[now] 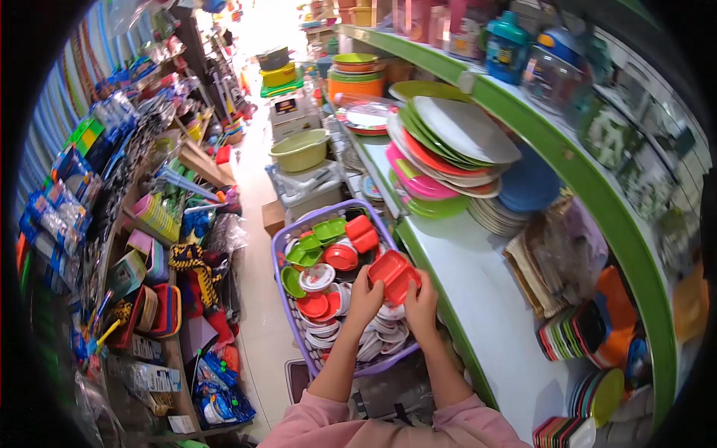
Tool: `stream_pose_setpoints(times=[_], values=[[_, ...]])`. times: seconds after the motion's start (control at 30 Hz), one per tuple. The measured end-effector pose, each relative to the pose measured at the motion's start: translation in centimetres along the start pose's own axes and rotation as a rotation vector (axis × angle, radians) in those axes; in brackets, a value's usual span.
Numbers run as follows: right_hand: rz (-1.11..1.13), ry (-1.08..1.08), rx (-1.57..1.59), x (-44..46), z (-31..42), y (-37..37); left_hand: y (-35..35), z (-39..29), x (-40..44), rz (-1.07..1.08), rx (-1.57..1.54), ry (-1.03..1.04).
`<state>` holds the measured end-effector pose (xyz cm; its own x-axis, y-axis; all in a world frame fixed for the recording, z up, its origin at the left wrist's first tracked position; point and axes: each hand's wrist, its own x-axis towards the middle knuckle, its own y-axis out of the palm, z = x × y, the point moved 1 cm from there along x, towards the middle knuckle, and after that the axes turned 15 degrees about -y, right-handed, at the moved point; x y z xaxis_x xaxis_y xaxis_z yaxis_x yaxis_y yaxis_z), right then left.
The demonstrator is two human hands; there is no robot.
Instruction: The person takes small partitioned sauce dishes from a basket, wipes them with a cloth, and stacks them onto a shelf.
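Observation:
Between my two hands is a red divided dish (pixel 394 275), tilted toward me above a purple plastic basket (pixel 282 261). My left hand (pixel 365 296) grips its left edge, with the thumb near the front. On the right side, my right hand (pixel 422 302) has its fingers closed round the dish. Inside the basket lie green divided dishes (pixel 328 230), another red divided dish (pixel 361 233), red bowls (pixel 341 257), a white lidded container (pixel 317 277) and several white dishes (pixel 323 334). My forearms hide part of the basket's contents.
To the right, a green-edged shelf (pixel 478 313) carries stacked plates (pixel 448 142), a blue plate (pixel 529 179) and wrapped goods (pixel 553 254). Bottles (pixel 508 48) stand on the upper shelf. A yellow-green tub (pixel 300 149) sits beyond the basket. Crowded goods line the aisle's left side.

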<state>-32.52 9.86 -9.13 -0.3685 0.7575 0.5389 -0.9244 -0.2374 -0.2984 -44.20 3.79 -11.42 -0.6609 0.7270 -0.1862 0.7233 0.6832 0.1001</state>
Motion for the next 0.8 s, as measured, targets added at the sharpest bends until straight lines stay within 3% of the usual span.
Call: stream_pose_setpoints(times=[0.2,0.33,0.57,0.63,0.7,0.77,0.8], values=[[-0.093,0.132,-0.024,-6.8,7.1,-11.7,5.5,-4.0,-10.7,0.425,-0.021,-0.202],[-0.132,0.131,-0.191,-11.1,10.5,-19.9,10.1,-4.9,-15.0,0.68,0.351,0.072],[-0.261,0.065,-0.381,-20.6,17.1,-31.6,19.7,-7.2,-25.0,1.456,0.34,0.062],[-0.41,0.008,-0.41,-24.4,18.2,-34.6,21.8,-7.3,-28.0,1.469,0.351,0.031],[-0.587,0.02,-0.716,-27.3,20.6,-38.7,23.5,-7.4,-30.4,1.442,0.331,0.039],[-0.747,0.197,-1.008,-28.9,21.0,-42.4,24.9,-7.6,-32.1,1.377,0.277,0.078],[-0.654,0.236,-1.156,-30.3,20.5,-43.4,25.4,-7.4,-32.6,1.378,0.239,0.074]])
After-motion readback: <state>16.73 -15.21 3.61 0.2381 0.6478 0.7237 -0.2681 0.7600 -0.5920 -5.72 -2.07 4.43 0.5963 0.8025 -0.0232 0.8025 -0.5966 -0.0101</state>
